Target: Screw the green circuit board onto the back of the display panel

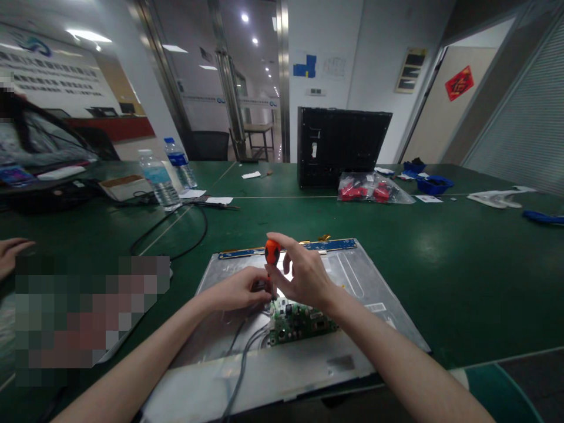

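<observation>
A metal-backed display panel (352, 352) lies flat on the green table, with a green circuit board (299, 323) on its lower middle. My right hand (304, 270) grips a screwdriver with an orange and black handle (272, 251), held upright, its tip down near the board's upper left corner. Beside the screwdriver's lower end is my left hand (247, 288), fingers pinched together close to the shaft; whatever they hold is hidden. Dark cables (247, 352) run from the board's left side toward the front edge. A blue strip board (247, 252) lines the panel's far edge.
Two water bottles (159, 179) and a black cable (205, 229) are at the far left. A black monitor housing (343, 147) stands at the back, a plastic bag with red items (374, 189) before it. Blue bowls (435, 185) sit back right. Another person's hand (13, 255) shows at left.
</observation>
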{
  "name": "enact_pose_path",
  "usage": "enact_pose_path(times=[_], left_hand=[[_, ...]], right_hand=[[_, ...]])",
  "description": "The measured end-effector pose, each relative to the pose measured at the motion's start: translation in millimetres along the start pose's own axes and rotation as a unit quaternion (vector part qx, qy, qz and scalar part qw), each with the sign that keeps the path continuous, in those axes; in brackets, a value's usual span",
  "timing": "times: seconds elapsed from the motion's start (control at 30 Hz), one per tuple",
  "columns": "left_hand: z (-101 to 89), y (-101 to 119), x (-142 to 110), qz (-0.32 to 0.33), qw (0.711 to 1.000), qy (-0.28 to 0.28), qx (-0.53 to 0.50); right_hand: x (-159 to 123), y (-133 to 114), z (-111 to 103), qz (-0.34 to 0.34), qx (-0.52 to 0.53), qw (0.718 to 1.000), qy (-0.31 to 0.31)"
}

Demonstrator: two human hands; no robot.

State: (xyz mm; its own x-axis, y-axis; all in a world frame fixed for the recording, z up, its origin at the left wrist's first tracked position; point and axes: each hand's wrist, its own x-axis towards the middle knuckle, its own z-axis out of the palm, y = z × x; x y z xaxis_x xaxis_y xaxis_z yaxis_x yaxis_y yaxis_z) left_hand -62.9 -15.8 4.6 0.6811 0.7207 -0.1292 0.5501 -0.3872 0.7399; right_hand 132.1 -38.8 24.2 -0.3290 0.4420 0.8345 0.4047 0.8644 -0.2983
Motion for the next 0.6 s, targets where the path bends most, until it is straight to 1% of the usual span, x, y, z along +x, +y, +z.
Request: enact_pose_path(times=[0.1, 0.2, 0.3, 0.43, 0.53, 0.6], left_hand=[[-1.8, 2, 0, 0.0, 1.0, -0.009, 0.005], [-3.6, 5, 0, 0.003, 1.0, -0.018, 0.012], [-3.8, 6, 0, -0.001, 1.0, -0.01, 0.02], [-1.9, 8, -2, -0.011, 1.0, 0.004, 0.025], [-0.9, 10, -2, 0.001, 1.0, 0.003, 0.013], [-0.7, 11, -2, 0.012, 1.0, 0.0, 0.005]], right_hand=[[-1, 2, 1, 0.004, -0.003, 1.0, 0.001], [-1, 3, 2, 0.033, -0.012, 0.999, -0.002], [-1, 2, 3, 0.058, 0.014, 0.998, -0.002], [1, -3, 2, 0.056, 0.044, 0.997, -0.034], [0, -5, 2, 0.055, 0.05, 0.996, -0.046], [-1, -4, 2, 0.066, 0.045, 0.996, -0.05]])
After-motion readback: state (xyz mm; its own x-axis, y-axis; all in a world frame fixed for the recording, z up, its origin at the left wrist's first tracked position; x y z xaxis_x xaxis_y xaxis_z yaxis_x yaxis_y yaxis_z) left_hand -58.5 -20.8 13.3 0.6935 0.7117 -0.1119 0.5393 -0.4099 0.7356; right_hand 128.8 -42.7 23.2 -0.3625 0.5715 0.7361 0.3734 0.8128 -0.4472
